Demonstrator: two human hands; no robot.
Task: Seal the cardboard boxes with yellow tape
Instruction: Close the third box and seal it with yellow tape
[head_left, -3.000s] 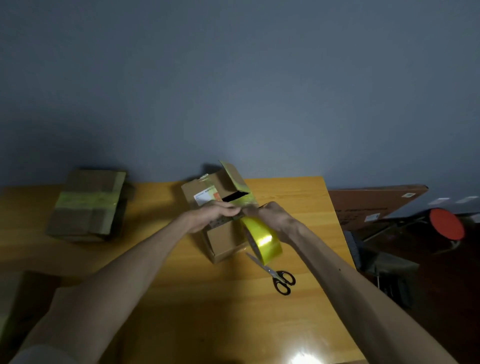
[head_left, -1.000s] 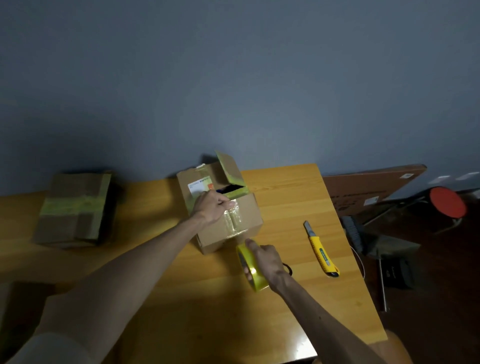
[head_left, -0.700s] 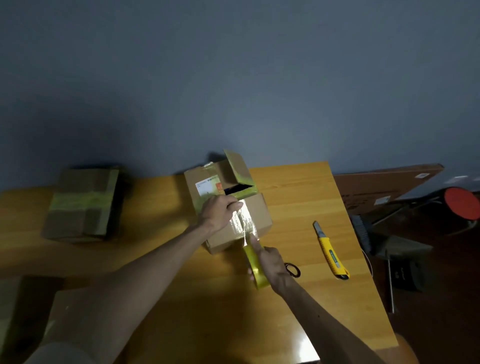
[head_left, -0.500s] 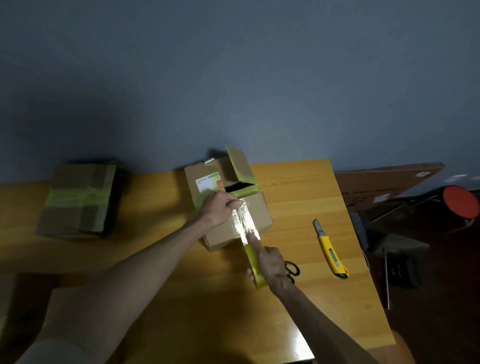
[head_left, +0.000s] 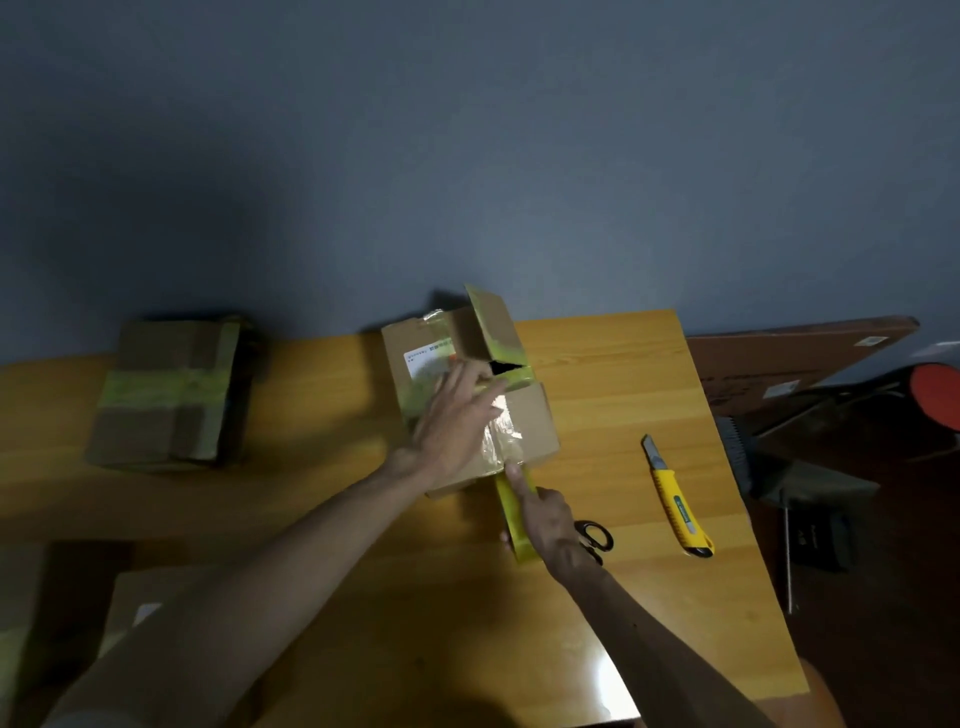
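Note:
A small cardboard box (head_left: 535, 421) with a white label stands near the back of the wooden table (head_left: 613, 374); one far flap tilts up. A shiny strip of tape (head_left: 501, 434) runs across its top to the yellow tape roll (head_left: 511, 512) just in front of the box. My left hand (head_left: 454, 415) lies flat on the box top with straight fingers over the strip. My right hand (head_left: 550, 525) grips the roll, its index finger stretched along the tape at the box's front edge.
A second box (head_left: 166, 392) banded with yellow tape sits at the back left. Black scissors (head_left: 595, 538) lie partly under my right hand, and a yellow utility knife (head_left: 675, 499) lies further right. Another box (head_left: 140, 608) is at the near left. Clutter stands beyond the right edge.
My left hand went from pinching the tape end to lying flat with fingers spread on the box top. The right hand with the roll stayed at the box's front edge.

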